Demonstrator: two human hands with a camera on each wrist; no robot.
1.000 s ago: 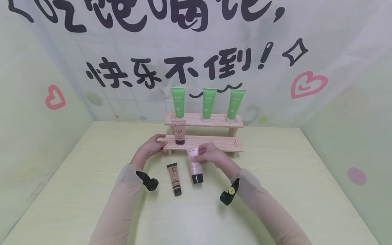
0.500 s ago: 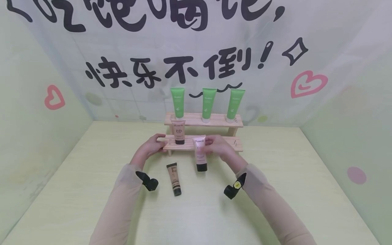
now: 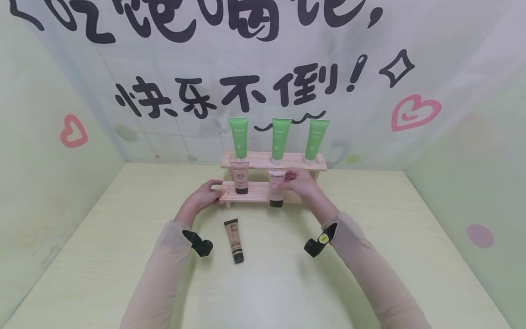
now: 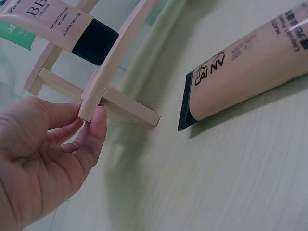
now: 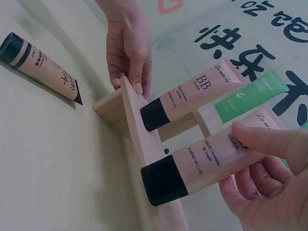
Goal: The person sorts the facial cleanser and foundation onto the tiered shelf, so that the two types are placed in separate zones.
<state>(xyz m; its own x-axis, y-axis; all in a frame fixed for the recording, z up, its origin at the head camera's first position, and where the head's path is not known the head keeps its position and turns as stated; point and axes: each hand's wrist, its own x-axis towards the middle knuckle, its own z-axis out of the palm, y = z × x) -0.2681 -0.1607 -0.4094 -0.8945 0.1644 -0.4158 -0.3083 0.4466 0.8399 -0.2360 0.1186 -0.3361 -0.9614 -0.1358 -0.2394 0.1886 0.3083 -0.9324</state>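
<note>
**Pink tube pinched over lower shelf step**

Right hand (image 3: 302, 183) pinching pink BB tube (image 3: 276, 188) near its crimped top, cap down; thumb over the front, other fingers (image 5: 250, 180) curled behind at 3 o'clock of the tube. Black cap just at front edge of the rack's lower step (image 3: 256, 192); touching or hovering, cannot tell. Second BB tube (image 3: 240, 177) upright on same step, at 9 o'clock of the held one, well apart. Left hand (image 3: 204, 197) gripping left end of lower step, thumb and fingers (image 4: 94, 130) pressed on the slat end. Beige tube (image 3: 234, 240) flat on bench (image 3: 123, 256), at 6 o'clock of the rack, between both wrists, untouched. Three green tubes (image 3: 281, 139) upright on top step (image 3: 287, 161).
</note>
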